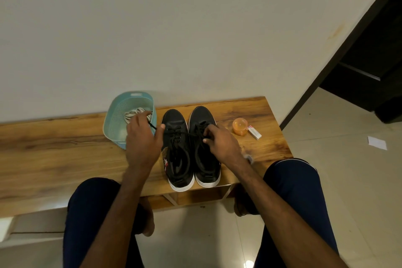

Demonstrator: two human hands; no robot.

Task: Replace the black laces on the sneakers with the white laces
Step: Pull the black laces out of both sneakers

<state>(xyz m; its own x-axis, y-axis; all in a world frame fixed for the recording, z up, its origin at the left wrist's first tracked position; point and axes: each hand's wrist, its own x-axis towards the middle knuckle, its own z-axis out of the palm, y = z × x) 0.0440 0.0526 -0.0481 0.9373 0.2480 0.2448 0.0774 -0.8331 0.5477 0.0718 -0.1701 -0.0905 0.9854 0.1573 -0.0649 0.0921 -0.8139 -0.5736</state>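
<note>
On the twelve-o'clock bench (65, 148), my left hand (143, 139) pinches a black lace (152, 125); my right hand (220, 142) pinches the sneaker's (201, 115) lacing (202, 128).

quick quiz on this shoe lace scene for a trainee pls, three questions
1. True or false: the white laces lie in the teal basket.
2. The right hand pinches the laces of: A the sneaker nearer the basket; B the sneaker nearer the orange jar; C neither. The orange jar stands on the bench.
3. What does the left hand hold?

Key: 1 true; 2 B; 3 the end of a black lace.
</note>
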